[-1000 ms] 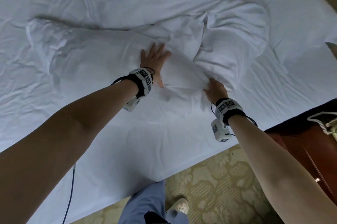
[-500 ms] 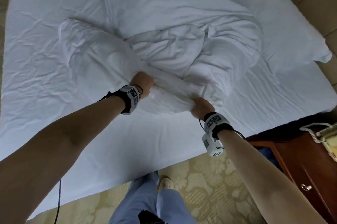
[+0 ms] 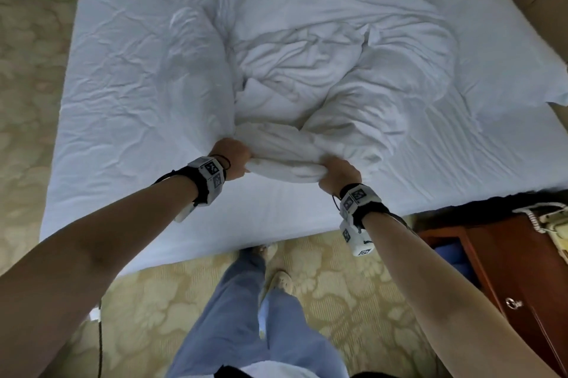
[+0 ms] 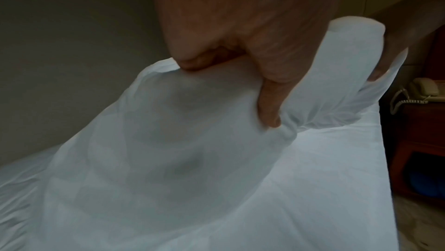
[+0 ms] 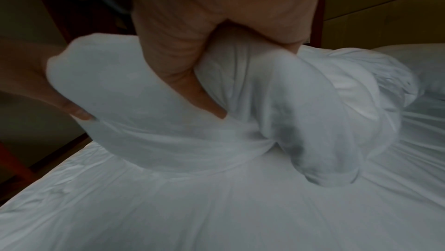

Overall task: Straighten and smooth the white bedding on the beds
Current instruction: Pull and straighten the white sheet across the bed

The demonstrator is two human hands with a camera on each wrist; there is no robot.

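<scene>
The bunched duvet (image 3: pixel 322 48) is covering the middle of the sheet (image 3: pixel 132 94) and is running off the top edge in the head view. The fingers of the left hand (image 3: pixel 232 157) and the right hand (image 3: pixel 339 173) are disappearing into its folds there, and both wrist views are blurring with motion. The nightstand (image 3: pixel 522 270) and the phone (image 3: pixel 553 217) are being cut off at the right edge.

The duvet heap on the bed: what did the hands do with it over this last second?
The left hand, flat on the duvet a second ago, has closed its fingers round the near fold. The right hand kept hold beside it. Both have drawn that fold toward the bed's near edge. The fitted sheet and pillow stayed put.
</scene>
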